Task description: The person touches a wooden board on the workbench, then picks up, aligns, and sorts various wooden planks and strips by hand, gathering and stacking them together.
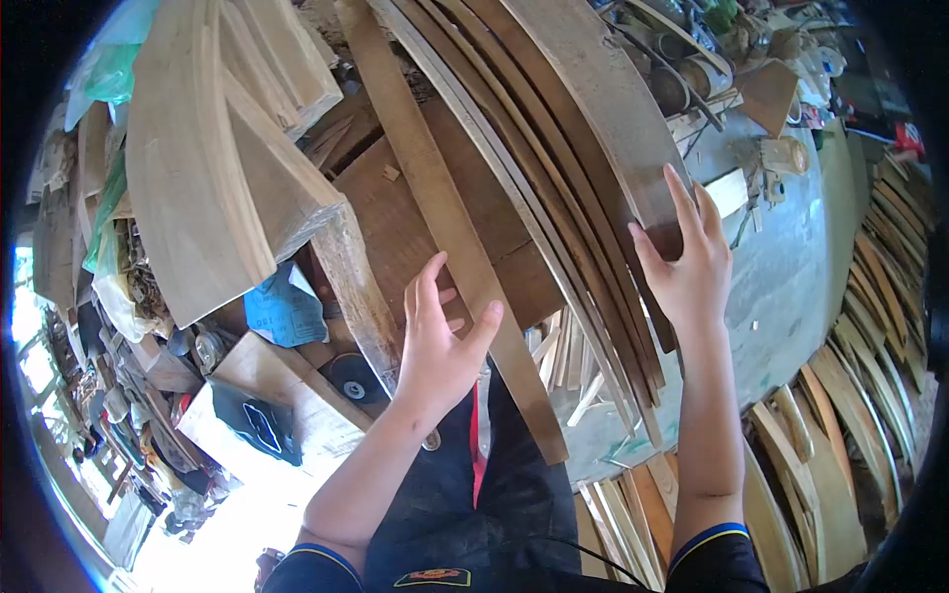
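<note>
My left hand (pixel 435 331) is open, fingers apart and slightly curled. Its thumb reaches over the edge of a long narrow wooden plank (pixel 440 188); whether it touches is unclear. Beyond my right hand (pixel 692 252) lies the end of a wide, slightly curved board (pixel 603 89). That hand is open too, thumb and fingers spread, and I cannot tell if the fingertips rest on the board. Between the hands several long thin wooden strips (pixel 534 168) stand side by side on edge. Neither hand grips anything.
Thick stacked wooden blocks (pixel 188 168) stand at the upper left, with blue sandpaper (pixel 287 308) and a black disc (pixel 354 379) below. A black pouch (pixel 255 425) lies on a wooden block. Several cut boards (pixel 840 415) line the floor at right; jars and scraps crowd the upper right.
</note>
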`<state>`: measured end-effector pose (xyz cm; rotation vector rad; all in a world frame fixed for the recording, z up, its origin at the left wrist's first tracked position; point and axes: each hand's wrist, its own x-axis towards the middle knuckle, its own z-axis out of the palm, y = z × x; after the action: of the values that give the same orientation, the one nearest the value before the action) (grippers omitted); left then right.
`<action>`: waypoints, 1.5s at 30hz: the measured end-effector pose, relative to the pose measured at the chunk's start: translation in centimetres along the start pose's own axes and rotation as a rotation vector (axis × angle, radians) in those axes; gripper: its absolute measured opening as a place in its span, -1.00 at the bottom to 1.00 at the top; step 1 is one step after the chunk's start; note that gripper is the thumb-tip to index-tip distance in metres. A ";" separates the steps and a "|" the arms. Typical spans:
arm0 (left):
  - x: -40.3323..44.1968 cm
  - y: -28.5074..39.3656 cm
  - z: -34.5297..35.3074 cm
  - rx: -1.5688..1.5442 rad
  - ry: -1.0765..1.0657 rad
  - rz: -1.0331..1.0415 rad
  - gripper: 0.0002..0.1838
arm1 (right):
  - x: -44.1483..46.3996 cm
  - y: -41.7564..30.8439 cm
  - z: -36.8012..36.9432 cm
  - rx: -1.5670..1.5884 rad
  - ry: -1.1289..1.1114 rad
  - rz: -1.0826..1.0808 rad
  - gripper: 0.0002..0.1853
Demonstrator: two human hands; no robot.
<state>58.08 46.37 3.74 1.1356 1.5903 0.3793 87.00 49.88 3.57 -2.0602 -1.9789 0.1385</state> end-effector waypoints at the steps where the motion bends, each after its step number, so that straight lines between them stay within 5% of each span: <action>1: 0.1 -0.1 0.0 -0.026 -0.011 0.004 -0.18 | 0.1 -0.1 0.0 0.010 -0.001 -0.007 -0.30; 7: 0.4 0.4 0.1 -0.124 -0.016 -0.036 -0.13 | 0.0 -3.7 -1.1 0.057 0.185 -0.130 -0.51; 11: 0.5 0.6 0.5 -0.185 0.025 -0.037 -0.13 | -2.6 -8.9 0.7 0.254 -0.047 -0.160 -0.60; 17: 0.8 0.0 0.2 -0.330 0.011 -0.097 -0.16 | -1.9 -8.3 1.9 0.503 -0.218 0.170 -0.80; 26: 1.0 -0.4 0.6 -0.294 -0.002 -0.047 -0.15 | -1.5 -8.8 1.1 0.583 -0.265 0.242 -0.81; 29: 1.3 -1.0 0.6 -0.293 0.009 -0.033 -0.15 | -2.5 -8.5 0.3 0.558 -0.099 0.157 -0.80; 32: 1.3 -1.1 0.2 -0.282 0.005 -0.061 -0.15 | -3.3 -6.8 -2.5 0.810 -0.146 0.451 -0.78; 37: 1.3 -1.0 0.0 -0.243 -0.005 -0.070 -0.15 | -1.2 -0.8 -5.0 0.804 0.021 0.611 -0.66; 41: 1.2 -0.6 0.7 -0.298 0.000 -0.048 -0.15 | 0.8 2.4 -3.1 0.569 -0.096 0.434 -0.61; 43: 1.1 -0.1 0.7 -0.161 0.023 0.021 -0.16 | 1.3 2.3 -2.4 0.239 0.057 0.078 -0.62; 45: 1.1 0.1 0.9 -0.024 0.041 0.094 -0.18 | 1.2 1.3 -2.2 0.108 0.087 0.035 -0.53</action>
<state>58.95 47.09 2.86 1.1938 1.5679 0.4848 88.94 50.71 5.46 -1.9992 -1.8434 0.1572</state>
